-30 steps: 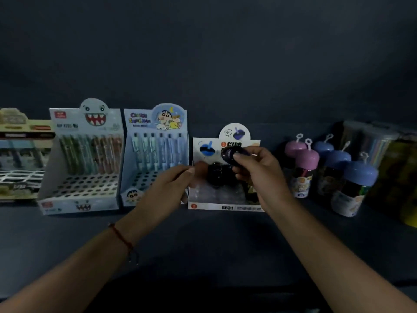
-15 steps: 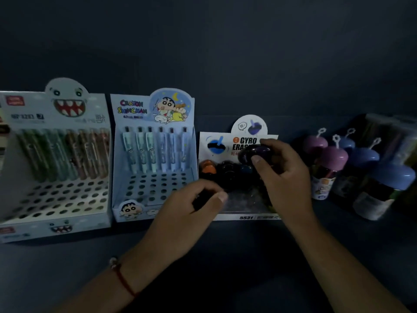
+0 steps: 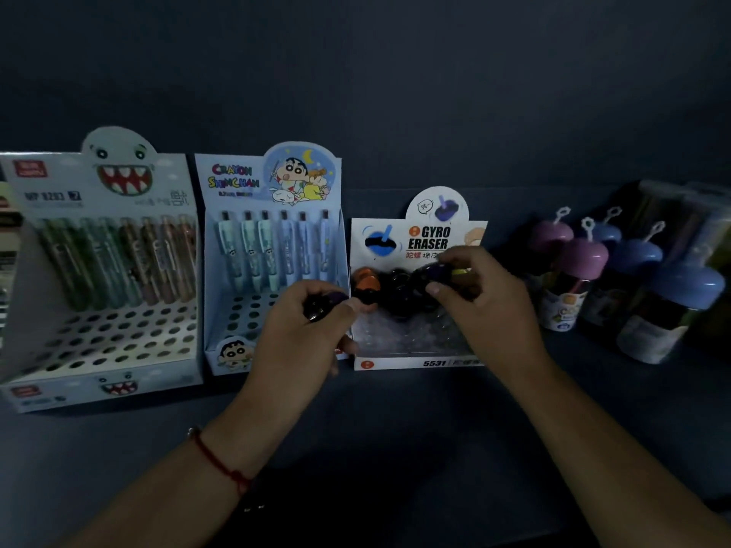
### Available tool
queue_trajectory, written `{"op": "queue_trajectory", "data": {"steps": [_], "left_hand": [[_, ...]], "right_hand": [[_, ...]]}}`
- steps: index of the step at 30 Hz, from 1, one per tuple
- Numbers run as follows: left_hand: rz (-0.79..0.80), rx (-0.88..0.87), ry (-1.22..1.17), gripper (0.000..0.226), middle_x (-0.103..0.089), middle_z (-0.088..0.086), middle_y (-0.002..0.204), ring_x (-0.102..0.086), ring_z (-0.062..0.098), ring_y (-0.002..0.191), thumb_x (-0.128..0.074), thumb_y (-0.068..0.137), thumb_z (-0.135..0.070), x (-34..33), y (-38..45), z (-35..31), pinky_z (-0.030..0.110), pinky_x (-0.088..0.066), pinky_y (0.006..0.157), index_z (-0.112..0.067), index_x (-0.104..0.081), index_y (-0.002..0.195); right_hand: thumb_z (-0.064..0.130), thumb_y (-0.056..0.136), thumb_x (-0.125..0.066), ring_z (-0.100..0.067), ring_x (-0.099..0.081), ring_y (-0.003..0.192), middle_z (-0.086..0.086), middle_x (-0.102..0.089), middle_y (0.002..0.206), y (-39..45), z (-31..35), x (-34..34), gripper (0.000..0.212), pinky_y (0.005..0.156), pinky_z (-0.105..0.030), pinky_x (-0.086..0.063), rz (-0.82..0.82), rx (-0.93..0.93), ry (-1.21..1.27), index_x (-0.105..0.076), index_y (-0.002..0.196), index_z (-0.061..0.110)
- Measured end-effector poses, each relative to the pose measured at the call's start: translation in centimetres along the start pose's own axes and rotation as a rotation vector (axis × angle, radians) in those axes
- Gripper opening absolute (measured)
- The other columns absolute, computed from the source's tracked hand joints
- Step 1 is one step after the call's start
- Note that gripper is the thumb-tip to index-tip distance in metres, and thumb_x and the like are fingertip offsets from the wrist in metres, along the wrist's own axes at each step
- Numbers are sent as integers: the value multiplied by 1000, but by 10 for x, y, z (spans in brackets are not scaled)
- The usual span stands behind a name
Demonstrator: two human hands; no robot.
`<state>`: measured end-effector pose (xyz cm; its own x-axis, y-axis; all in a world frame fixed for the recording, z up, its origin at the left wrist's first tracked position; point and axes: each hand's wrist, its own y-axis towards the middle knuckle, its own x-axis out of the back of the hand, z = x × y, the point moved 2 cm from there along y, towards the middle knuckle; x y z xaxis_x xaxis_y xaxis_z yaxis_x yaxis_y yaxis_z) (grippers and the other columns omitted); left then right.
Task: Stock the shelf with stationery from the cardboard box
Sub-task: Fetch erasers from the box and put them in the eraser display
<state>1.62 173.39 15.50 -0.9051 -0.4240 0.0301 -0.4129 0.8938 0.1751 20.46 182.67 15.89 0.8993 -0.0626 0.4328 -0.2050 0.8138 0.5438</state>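
**At the gyro eraser tray, one eraser in each hand**

Over the back row of the tray, the right hand [image 3: 486, 298] has its fingers [image 3: 437, 287] pinched around a dark purple gyro eraser [image 3: 433, 272], held low and just above the ones already seated. Looks to me like it's being lined up with a free slot, which would explain the tip-of-the-fingers hold rather than a full fist. The left hand [image 3: 300, 330] is curled round a second dark eraser [image 3: 324, 304] by the tray's left edge, probably queued up so it can go in right after.

Both hands work at the Gyro Eraser display box [image 3: 415, 361], which stands on the dark shelf [image 3: 395, 409] with its header card upright at the back. An orange eraser [image 3: 366, 279] and a few dark ones already fill the rear row; the front of the tray seems unfilled, though it's too dim to be sure. Filling back to front makes sense so your hands don't knock anything over.

Further out: the Crayon Shinchan pen box [image 3: 273, 270] just left, the monster-face pen box [image 3: 99, 278] beyond it, and domed-lid jars [image 3: 585, 278] on the right. The cardboard box isn't in view.
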Motion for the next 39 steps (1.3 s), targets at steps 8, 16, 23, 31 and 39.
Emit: {"op": "queue_trajectory", "data": {"steps": [8,16,23,31,39], "left_hand": [[2,12,-41,8,-68,-11,68,-65,12,59,-68,89,-14,5,2,-1,20,-44,43,-13,-64,97],[-29,-9,-26,6,-67,-13,68,-63,7,58,-70,88,-18,7,4,-2,21,-46,47,-19,-68,94],[-34,-35,-44,2,-64,-11,70,-57,1,56,-66,91,-23,7,4,-2,16,-43,49,-22,-67,91],[95,186,-351,18,-61,6,77,-54,15,57,-43,93,-5,4,1,-6,27,-39,45,-9,-60,96],[320,67,-263,31,-71,10,108,-67,23,81,-58,93,-2,-4,-11,-8,28,-53,63,-16,-68,119]], "right_hand": [[18,85,-72,1,-51,97,21,-49,103,-4,2,-19,34,83,-6,-37,170,94,-288,-64,116,28],[14,84,-72,-7,-53,100,7,-61,112,-4,3,-23,37,84,-20,-40,211,111,-419,-65,119,22],[21,84,-74,-15,-56,103,1,-62,114,-6,4,-26,31,81,-26,-41,166,86,-541,-64,113,18],[26,85,-71,-13,-51,106,5,-57,113,-7,5,-22,32,88,-22,-38,119,146,-500,-64,115,21],[18,91,-67,-9,-66,97,4,-69,100,-43,35,-22,26,84,-25,-53,174,-71,371,-65,113,31]]}}
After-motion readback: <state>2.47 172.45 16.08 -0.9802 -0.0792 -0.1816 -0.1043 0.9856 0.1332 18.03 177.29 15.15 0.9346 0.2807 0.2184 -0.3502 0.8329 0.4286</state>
